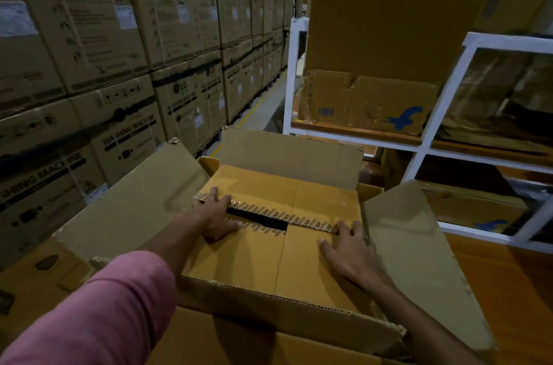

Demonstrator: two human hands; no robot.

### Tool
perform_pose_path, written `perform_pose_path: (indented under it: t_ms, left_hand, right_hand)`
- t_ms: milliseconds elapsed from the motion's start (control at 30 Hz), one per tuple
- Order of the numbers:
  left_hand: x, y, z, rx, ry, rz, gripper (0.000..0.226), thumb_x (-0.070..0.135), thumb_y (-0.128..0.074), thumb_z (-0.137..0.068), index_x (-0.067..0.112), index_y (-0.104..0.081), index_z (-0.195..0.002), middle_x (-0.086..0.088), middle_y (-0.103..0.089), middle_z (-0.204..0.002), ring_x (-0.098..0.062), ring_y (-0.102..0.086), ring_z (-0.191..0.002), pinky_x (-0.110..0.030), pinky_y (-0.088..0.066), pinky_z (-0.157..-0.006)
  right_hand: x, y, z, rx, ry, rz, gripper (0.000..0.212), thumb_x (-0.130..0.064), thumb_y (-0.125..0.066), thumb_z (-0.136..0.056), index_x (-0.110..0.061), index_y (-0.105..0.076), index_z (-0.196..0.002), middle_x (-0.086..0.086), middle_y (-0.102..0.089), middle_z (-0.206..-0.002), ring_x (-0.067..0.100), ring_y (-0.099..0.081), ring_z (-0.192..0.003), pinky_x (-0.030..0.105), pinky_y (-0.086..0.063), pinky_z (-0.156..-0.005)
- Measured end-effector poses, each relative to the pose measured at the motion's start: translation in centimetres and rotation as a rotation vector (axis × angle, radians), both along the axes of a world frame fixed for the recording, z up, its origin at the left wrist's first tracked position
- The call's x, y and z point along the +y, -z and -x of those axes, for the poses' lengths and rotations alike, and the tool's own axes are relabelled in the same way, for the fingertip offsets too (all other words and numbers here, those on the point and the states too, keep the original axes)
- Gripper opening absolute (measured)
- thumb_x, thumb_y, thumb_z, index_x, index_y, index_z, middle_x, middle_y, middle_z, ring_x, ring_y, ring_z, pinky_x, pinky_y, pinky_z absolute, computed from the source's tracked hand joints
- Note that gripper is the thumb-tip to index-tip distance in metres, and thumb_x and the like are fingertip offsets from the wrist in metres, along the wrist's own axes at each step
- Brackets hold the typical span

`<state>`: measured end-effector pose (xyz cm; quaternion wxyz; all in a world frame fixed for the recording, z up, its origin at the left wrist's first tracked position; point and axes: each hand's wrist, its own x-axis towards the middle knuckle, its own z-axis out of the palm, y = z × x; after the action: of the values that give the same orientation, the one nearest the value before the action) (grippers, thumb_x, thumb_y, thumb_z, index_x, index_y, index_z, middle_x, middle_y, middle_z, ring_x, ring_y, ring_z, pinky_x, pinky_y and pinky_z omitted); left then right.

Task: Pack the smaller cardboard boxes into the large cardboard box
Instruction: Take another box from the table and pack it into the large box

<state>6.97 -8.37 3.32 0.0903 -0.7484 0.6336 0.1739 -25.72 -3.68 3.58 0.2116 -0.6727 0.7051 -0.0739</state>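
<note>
Pressing a smaller cardboard box (269, 242) down inside the large cardboard box (269, 305), whose flaps stand open around it. The left hand (215, 215) lies flat on its taped seam, fingers spread; the right hand (347, 248) rests open at its right edge. Even pressure on both ends should seat it level.

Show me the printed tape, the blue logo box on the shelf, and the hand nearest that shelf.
printed tape (294, 219), head view, strip right of the dark gap.
blue logo box (368, 101), head view, its front face.
right hand (348, 248), head view, back of hand.
</note>
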Motion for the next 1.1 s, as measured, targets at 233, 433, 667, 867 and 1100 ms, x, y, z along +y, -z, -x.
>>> perform_pose_path:
  t_ms: [233, 433, 667, 867, 1100]
  left_hand:
    - [0.6, -0.2, 1.4, -0.124, 0.093, -0.113, 0.059, 0.054, -0.059, -0.096, 0.020, -0.048, -0.143, -0.009, -0.054, -0.140, -0.027, -0.054, -0.124, -0.040, -0.047, -0.103]
    - [0.6, -1.6, 3.6, -0.155, 0.173, -0.190, 0.056, 0.046, -0.058, -0.099, 0.020, -0.046, -0.147, -0.007, -0.057, -0.138, -0.025, -0.055, -0.124, -0.038, -0.046, -0.100]
    - [-1.1, -1.3, 7.8, -0.153, 0.263, -0.272, 0.040, 0.047, -0.055, -0.100, 0.013, -0.066, -0.118, -0.006, -0.065, -0.109, -0.022, -0.058, -0.094, -0.036, -0.046, -0.080]
    - [-1.9, -1.8, 10.1, -0.152, 0.289, -0.397, 0.031, 0.043, -0.056, -0.100, 0.015, -0.063, -0.108, -0.003, -0.058, -0.095, -0.022, -0.054, -0.085, -0.034, -0.042, -0.075]
    - [-3.1, -4.4, 10.4, -0.153, 0.302, -0.409, 0.044, 0.042, -0.051, -0.104, 0.011, -0.059, -0.135, -0.009, -0.063, -0.126, -0.026, -0.063, -0.109, -0.042, -0.050, -0.100]
  right_hand:
    - [-2.0, 2.1, -0.2, 0.294, -0.223, 0.146, 0.051, -0.058, -0.044, -0.099, -0.025, -0.053, -0.136, 0.010, -0.035, -0.155, 0.038, -0.039, -0.138, 0.053, -0.040, -0.108]
    - [-3.7, 3.4, -2.5, 0.110, -0.558, 0.265, 0.036, -0.044, -0.045, -0.099, -0.022, -0.064, -0.119, 0.001, -0.056, -0.116, 0.023, -0.054, -0.109, 0.040, -0.048, -0.093]
    - [-3.3, 5.5, -3.8, 0.112, -0.871, 0.033, 0.037, -0.046, -0.053, -0.099, -0.019, -0.064, -0.122, 0.005, -0.057, -0.129, 0.025, -0.053, -0.118, 0.046, -0.048, -0.101]
    - [-2.9, 6.5, -3.8, 0.112, -0.832, 0.072, 0.070, -0.053, -0.050, -0.101, -0.024, -0.024, -0.159, 0.015, 0.000, -0.170, 0.039, -0.004, -0.155, 0.056, -0.014, -0.123]
    - [-6.0, 4.1, -3.4, 0.131, -0.586, 0.224, 0.084, -0.057, -0.046, -0.101, -0.024, -0.002, -0.164, 0.011, 0.029, -0.166, 0.040, 0.027, -0.151, 0.058, 0.007, -0.123]
